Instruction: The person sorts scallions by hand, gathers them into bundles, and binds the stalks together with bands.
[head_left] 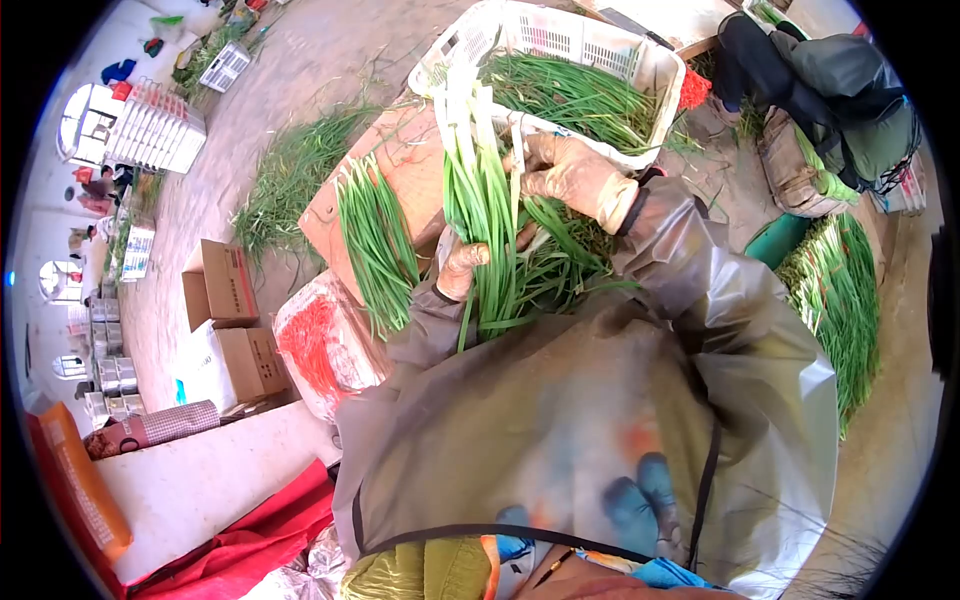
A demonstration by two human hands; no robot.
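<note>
My left hand (pixel 462 270), in a tan glove, is wrapped around the lower part of a bunch of garlic chives (pixel 478 190). The bunch stands with its pale stem ends up and its green leaves hanging toward my apron. At the right side of the stems is my gloved right hand (pixel 578 180), fingers bent and pinched on a pale chive stalk (pixel 516 160). More loose chives (pixel 565 260) lie below it, partly hidden by my sleeve. To the left, another bunch of chives (pixel 378 235) rests on a brown board (pixel 325 212).
A white plastic crate (pixel 570 35) holding chives stands ahead. Red ties (pixel 312 340) lie on a block at left, near cardboard boxes (pixel 222 285). A large chive pile (pixel 835 300) is at right, below a seated person (pixel 820 90). Leaf scraps (pixel 300 170) cover the floor.
</note>
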